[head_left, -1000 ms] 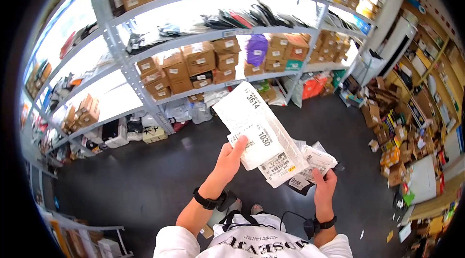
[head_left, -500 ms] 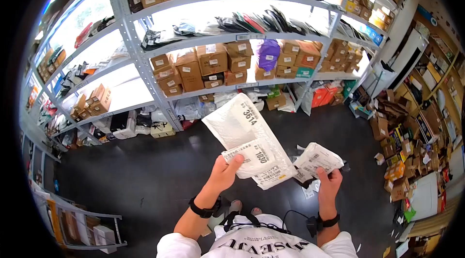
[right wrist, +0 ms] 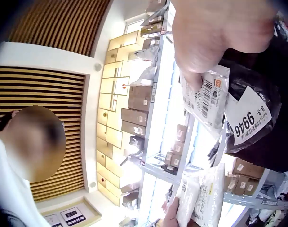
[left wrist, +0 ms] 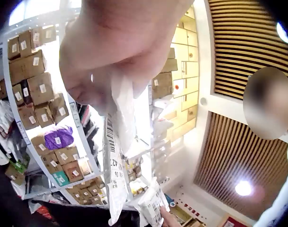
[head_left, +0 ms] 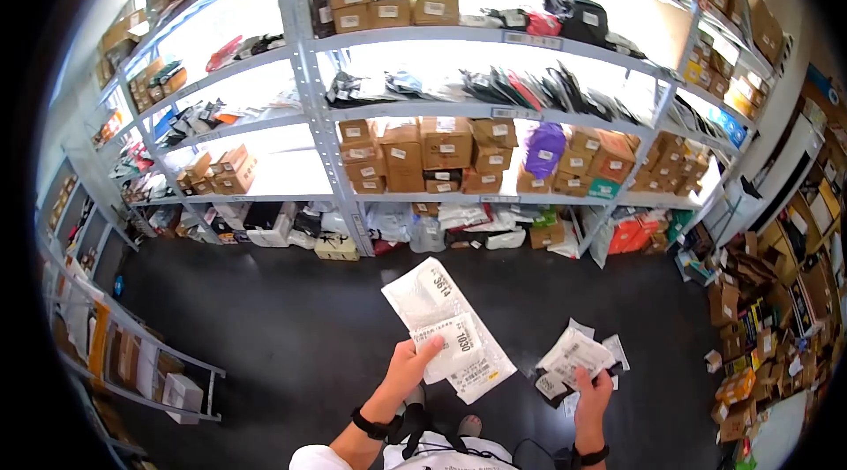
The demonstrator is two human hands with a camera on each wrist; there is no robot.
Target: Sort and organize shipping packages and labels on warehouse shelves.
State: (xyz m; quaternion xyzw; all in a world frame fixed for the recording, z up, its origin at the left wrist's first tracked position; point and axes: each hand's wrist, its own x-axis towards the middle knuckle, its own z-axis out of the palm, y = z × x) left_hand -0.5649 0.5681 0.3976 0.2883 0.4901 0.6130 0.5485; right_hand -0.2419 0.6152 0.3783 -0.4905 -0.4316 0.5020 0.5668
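Observation:
My left hand (head_left: 411, 371) grips two white parcels, the thumb pressed on the front one. The larger is a bubble mailer (head_left: 425, 290) labelled 3614; over it lies a smaller white packet (head_left: 460, 359) labelled 1030. To the right, my right hand (head_left: 594, 392) pinches a small bunch of parcels at their near edge. A white packet (head_left: 578, 352) with a barcode label is uppermost there. Beneath it sits a black plastic parcel (right wrist: 271, 101), whose white label reads 9946 in the right wrist view. Both hands hold their parcels over the dark floor, apart from each other.
A metal shelving rack (head_left: 410, 199) stands ahead, with cardboard boxes (head_left: 445, 145), bagged parcels (head_left: 573, 98) and a purple package (head_left: 544, 151). Heaped cartons (head_left: 737, 386) lie along the right. A low metal rack (head_left: 212, 395) stands at the left, on the dark floor (head_left: 291, 320).
The head view has swung left and up, so the shelves sit further right and lower. Both hands still hold their parcels; the left hand's mailer appears lower and more distant from the shelves.

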